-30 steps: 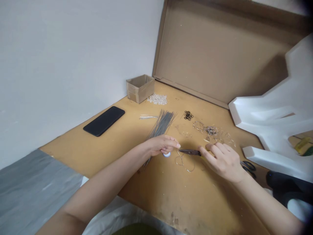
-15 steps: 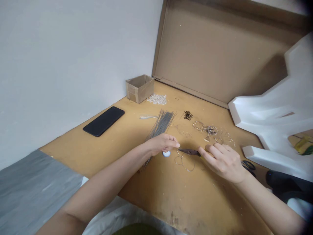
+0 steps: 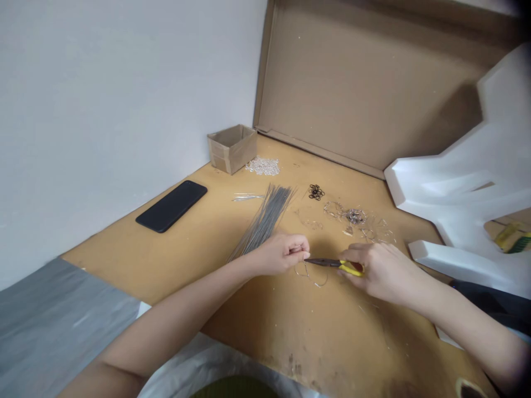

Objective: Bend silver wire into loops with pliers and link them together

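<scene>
My left hand (image 3: 286, 253) is closed in a pinch on a thin wire (image 3: 316, 284) that hangs below the fingertips in a loose loop. In my right hand (image 3: 375, 271) are needle-nose pliers (image 3: 326, 262) with dark jaws and yellow handles. The tip of the pliers meets the wire right at my left fingertips; whether the jaws are closed on it is too small to tell. Under and behind my left wrist lies a bundle of straight grey wires (image 3: 265, 218).
A dark phone (image 3: 171, 205) lies left. Behind are an open cardboard box (image 3: 232, 149), small clear beads (image 3: 263, 166), loose wires (image 3: 248, 197), black rings (image 3: 316, 192) and tangled wire pieces (image 3: 354, 216). A large cardboard panel (image 3: 373, 83) and white foam (image 3: 440, 182) border the table (image 3: 182, 265).
My right hand has turned, so the pliers' yellow handles now show. My left fingers have curled in more, and the white-blue round thing beneath them is out of sight. The view shifted slightly.
</scene>
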The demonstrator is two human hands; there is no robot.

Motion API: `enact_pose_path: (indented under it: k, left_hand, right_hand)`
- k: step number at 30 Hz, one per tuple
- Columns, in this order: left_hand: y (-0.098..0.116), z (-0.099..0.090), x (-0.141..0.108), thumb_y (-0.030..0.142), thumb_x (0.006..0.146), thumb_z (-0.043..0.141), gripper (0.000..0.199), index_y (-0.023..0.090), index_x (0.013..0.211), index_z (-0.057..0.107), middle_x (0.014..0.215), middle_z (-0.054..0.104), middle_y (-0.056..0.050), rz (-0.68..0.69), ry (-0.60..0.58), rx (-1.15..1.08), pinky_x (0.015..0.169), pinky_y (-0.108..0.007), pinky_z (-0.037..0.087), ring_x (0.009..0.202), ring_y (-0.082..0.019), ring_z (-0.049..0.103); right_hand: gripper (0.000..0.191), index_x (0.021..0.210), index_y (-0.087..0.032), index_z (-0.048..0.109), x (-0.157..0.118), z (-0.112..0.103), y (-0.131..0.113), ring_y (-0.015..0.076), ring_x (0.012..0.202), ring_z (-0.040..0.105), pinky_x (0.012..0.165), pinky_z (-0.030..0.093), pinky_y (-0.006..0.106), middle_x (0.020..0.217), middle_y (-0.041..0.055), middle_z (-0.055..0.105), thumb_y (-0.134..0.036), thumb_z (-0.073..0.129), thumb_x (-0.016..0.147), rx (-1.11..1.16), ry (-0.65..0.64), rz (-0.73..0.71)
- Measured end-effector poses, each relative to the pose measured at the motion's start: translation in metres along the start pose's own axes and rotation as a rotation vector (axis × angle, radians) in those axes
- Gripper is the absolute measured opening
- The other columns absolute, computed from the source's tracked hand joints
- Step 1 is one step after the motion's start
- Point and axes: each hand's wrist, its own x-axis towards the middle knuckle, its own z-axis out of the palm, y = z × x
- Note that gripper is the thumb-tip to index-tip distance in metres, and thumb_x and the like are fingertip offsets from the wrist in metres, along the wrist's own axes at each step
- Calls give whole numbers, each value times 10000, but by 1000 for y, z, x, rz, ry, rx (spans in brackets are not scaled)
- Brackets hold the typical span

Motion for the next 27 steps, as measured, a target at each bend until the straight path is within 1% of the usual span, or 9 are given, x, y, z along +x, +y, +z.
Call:
enact_pose_path:
  k: [1,3,5,8,13,16,19,24,27]
  left_hand:
    - [0,-1,0,285,817,471,162,157,723,506,505,313,77,-4,-4,-10,489,-187,227,477,-53,286]
    - [-1,-3,2,310,819,473,179,156,732,501,508,318,78,-31,-2,-48,491,-187,237,476,-54,290]
    - [-3,-6,3,335,816,481,195,157,738,490,513,320,79,-70,-1,-112,493,-186,249,475,-54,298]
    - [-3,-10,4,357,799,505,212,156,738,476,537,324,78,-102,-8,-207,496,-183,261,481,-52,303]
    - [-1,-11,4,366,788,522,222,152,741,481,529,298,84,-116,-52,-288,494,-184,254,479,-50,292]
    - [-1,-10,4,362,794,518,216,152,749,490,522,297,84,-118,-76,-268,492,-183,244,477,-50,298]
    - [0,-10,3,348,796,517,203,153,748,494,522,294,82,-125,-85,-226,492,-183,238,481,-51,302]
    - [-1,-8,4,334,799,508,187,156,745,490,529,282,80,-124,-94,-195,485,-181,236,486,-53,289]
    - [-2,-8,4,329,799,505,189,152,736,494,530,276,78,-112,-89,-172,482,-179,234,489,-53,271]
  right_hand:
    - [91,721,-252,621,0,0,2,125,479,507,456,257,251,627,-17,612,-302,564,771,69,-23,16]
    - [107,796,-258,644,-3,1,8,129,508,531,472,319,251,661,-10,630,-341,583,766,216,-55,35]
    - [193,904,-264,652,-9,2,14,134,547,554,502,375,257,717,1,648,-386,589,768,334,-68,61]
    - [256,952,-260,648,-16,1,18,143,572,563,534,413,272,739,15,651,-434,567,783,379,-55,111]
    - [252,932,-264,643,-15,2,11,155,585,570,530,407,275,771,24,659,-451,559,786,372,-94,117]
    - [233,933,-274,640,-11,1,5,155,574,564,523,392,272,772,18,663,-435,562,784,357,-101,130]
    - [192,884,-274,646,-6,-2,1,147,528,541,494,365,263,700,7,651,-413,566,778,350,-100,119]
    - [159,714,-260,615,-2,-5,-1,131,472,499,457,320,247,573,-17,595,-393,556,779,342,-139,118]
    - [168,692,-261,618,-1,-6,0,124,455,484,445,305,241,553,-21,586,-388,549,779,360,-157,122]
